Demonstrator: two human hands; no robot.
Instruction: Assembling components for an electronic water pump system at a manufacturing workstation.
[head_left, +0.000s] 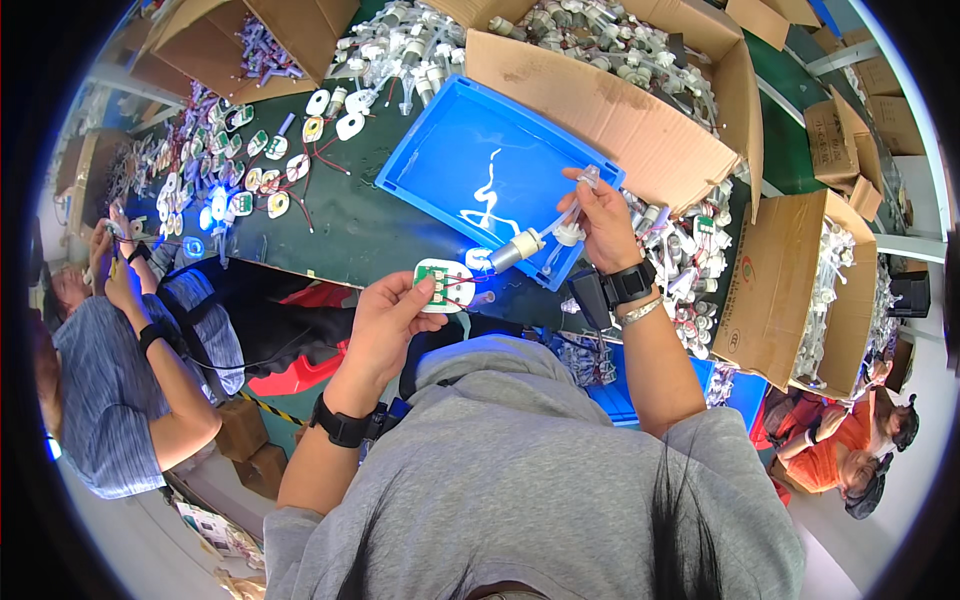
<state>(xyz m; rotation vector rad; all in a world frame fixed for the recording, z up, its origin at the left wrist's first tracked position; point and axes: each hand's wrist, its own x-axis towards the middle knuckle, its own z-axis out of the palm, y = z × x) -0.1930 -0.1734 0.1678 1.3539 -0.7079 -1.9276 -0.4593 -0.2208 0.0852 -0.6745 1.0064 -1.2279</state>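
Pinched between the thumb and fingers of my left hand is a white rounded plate with a green circuit board on it. Wires run from the board toward a small motor pump with a pale cylindrical body. My right hand is closed around the clear tubing and white plastic fitting at the pump's other end. A translucent tip sticks up by its thumb. Both hands are over the near edge of a blue tray, and a blue light glows beside the board.
Open cardboard boxes full of pumps stand behind and right of the tray. Loose circuit boards with wires spread over the green table at left. More pump parts pile up right. A co-worker sits at left; others are at right.
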